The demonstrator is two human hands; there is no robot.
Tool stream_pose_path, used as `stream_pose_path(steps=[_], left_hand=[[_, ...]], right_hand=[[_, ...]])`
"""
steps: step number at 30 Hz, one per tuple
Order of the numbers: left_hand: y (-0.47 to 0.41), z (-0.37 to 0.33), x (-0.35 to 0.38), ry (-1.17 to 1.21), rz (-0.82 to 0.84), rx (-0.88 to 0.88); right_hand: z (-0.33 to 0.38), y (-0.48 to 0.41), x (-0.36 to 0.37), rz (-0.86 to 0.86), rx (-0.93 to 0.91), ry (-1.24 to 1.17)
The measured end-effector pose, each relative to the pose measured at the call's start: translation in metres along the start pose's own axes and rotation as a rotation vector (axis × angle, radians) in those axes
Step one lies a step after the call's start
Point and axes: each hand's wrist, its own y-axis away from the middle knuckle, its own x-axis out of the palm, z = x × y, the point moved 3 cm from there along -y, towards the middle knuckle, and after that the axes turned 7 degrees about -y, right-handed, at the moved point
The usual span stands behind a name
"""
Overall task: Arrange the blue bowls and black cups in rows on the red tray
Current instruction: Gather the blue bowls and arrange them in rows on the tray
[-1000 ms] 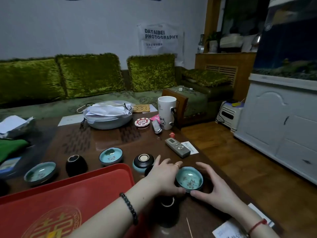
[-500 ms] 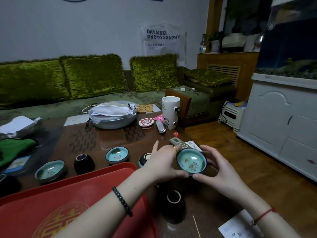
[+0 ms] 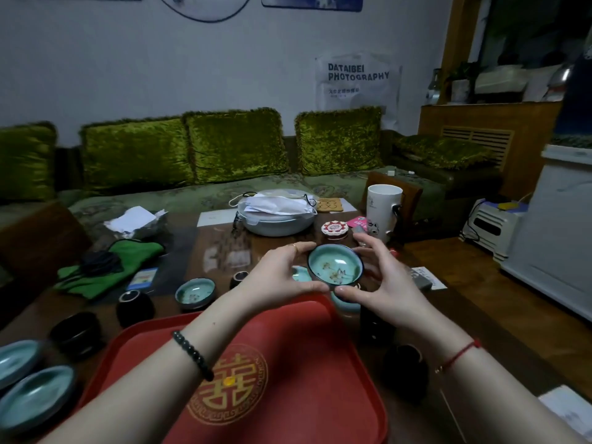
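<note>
Step in hand: carrying first piece to tray. Small celadon-blue ceramic bowl with dark outer glaze [image 3: 335,267] held in air above far right corner of red plastic tray with gold emblem [image 3: 298,354], tilted toward camera. Left hand [image 3: 275,274] and right hand [image 3: 381,283] pinch its rim from either side, thumbs underneath. Tray bare. Other blue bowls, black cups on table left and right. Next, probably: lower bowl level into far corner, release, start row.
</note>
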Motion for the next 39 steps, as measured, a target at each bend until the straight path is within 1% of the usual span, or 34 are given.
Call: stream_pose_path(steps=[8, 15, 20, 28, 35, 39], left_hand=[[0.026, 0.057, 0.022, 0.025, 0.028, -0.091], [0.033, 0.092, 0.062, 0.088, 0.065, -0.198], [0.030, 0.100, 0.076, 0.089, 0.060, -0.193], [0.026, 0.105, 0.086, 0.112, 0.020, -0.186], [0.028, 0.103, 0.086, 0.102, 0.011, -0.187], [0.022, 0.105, 0.071, 0.123, -0.029, -0.201]], right_hand=[[-0.030, -0.005, 0.056, 0.100, 0.061, 0.010], [-0.067, -0.005, 0.074, 0.172, 0.133, 0.071], [-0.083, -0.007, 0.078, 0.193, 0.148, 0.157], [-0.092, -0.012, 0.076, 0.189, 0.159, 0.188], [-0.086, -0.012, 0.074, 0.223, 0.147, 0.201], [-0.074, -0.025, 0.067, 0.186, 0.145, 0.195]])
